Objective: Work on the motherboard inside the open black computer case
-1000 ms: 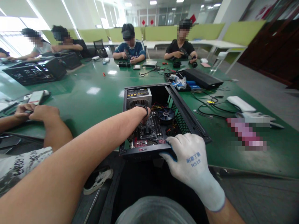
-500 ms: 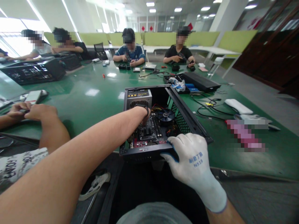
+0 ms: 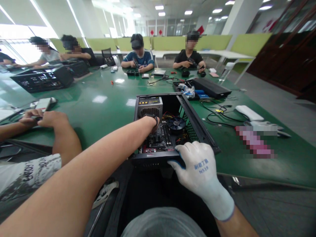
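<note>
An open black computer case lies at the table's near edge, its inside facing up. My bare left hand, with a dark band at the wrist, reaches down into it near the motherboard. Its fingers are hidden behind the wrist and forearm. My right hand, in a white work glove with blue print, grips the near rim, thumb outside and fingers over the top. Inside the case are a silver power supply at the far left and a round black cooling fan right of my left hand.
At the left, a co-worker's hands rest close by. Other people sit across the green table. Right of the case lie black cables, a white box-like item, a glove and another black case.
The view has shifted slightly, so the people and things at the left appear farther right. My left hand stays inside the case and my right hand stays on its near rim.
</note>
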`<state>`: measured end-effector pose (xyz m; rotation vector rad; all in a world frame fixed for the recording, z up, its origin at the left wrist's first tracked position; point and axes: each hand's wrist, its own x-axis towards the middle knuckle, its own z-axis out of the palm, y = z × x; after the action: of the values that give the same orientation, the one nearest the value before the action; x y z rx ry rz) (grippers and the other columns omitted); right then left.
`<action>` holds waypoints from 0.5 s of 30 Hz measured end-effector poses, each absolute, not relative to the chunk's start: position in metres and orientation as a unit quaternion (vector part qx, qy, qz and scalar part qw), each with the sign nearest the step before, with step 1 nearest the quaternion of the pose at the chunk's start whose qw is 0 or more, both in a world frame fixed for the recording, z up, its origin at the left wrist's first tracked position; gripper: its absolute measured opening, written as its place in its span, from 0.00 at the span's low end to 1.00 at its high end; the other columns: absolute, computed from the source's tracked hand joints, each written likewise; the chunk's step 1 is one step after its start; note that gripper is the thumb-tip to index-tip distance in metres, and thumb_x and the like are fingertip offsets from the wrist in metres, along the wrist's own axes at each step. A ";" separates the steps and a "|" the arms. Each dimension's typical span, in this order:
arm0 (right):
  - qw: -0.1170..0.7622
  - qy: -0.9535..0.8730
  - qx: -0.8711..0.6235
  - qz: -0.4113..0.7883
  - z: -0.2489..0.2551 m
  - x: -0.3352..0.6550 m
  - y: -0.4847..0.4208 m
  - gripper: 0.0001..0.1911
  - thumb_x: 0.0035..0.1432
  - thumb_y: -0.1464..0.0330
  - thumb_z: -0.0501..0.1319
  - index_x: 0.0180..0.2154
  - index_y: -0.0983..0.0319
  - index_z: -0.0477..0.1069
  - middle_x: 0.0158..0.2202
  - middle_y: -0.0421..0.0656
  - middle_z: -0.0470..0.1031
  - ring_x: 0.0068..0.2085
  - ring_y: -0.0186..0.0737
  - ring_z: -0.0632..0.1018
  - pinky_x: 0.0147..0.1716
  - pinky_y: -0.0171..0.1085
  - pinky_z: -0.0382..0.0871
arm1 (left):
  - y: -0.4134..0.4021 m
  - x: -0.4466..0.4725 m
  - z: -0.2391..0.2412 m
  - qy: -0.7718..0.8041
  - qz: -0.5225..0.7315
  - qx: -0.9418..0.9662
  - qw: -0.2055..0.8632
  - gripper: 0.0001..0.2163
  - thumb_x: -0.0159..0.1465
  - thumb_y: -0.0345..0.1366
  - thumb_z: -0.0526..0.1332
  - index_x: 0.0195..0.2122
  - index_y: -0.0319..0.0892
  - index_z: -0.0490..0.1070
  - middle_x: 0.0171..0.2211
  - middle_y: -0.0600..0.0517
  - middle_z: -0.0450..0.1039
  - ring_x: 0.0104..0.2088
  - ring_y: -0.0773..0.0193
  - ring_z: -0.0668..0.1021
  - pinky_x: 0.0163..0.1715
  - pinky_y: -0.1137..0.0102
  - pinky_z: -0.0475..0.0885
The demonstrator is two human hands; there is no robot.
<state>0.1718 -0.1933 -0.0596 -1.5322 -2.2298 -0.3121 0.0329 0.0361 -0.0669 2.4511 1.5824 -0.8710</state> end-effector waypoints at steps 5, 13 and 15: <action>0.181 -0.793 -0.571 -0.108 -0.058 0.167 -0.207 0.17 0.57 0.53 0.61 0.40 0.59 0.71 0.33 0.44 0.71 0.36 0.46 0.67 0.36 0.43 0.47 | 0.020 0.038 -0.059 0.506 -0.287 0.813 0.027 0.23 0.41 0.34 0.75 0.41 0.39 0.82 0.43 0.44 0.81 0.48 0.48 0.79 0.53 0.64 0.71; 0.181 -0.793 -0.573 -0.098 -0.057 0.166 -0.215 0.17 0.58 0.53 0.61 0.40 0.59 0.71 0.33 0.44 0.71 0.37 0.45 0.67 0.36 0.43 0.47 | 0.011 0.036 -0.062 0.469 -0.332 0.818 0.004 0.25 0.44 0.39 0.74 0.45 0.38 0.80 0.43 0.44 0.81 0.46 0.52 0.80 0.51 0.66 0.73; 0.184 -0.795 -0.569 -0.097 -0.057 0.167 -0.219 0.17 0.58 0.53 0.61 0.39 0.59 0.71 0.33 0.44 0.71 0.36 0.45 0.66 0.36 0.42 0.46 | 0.008 0.034 -0.064 0.474 -0.334 0.815 0.002 0.25 0.44 0.39 0.73 0.46 0.41 0.80 0.44 0.46 0.80 0.46 0.54 0.80 0.50 0.68 0.73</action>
<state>0.1667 -0.2189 -0.0574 -1.6055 -2.2419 -0.2728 0.0335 0.0078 -0.0641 2.5565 1.4870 -1.0475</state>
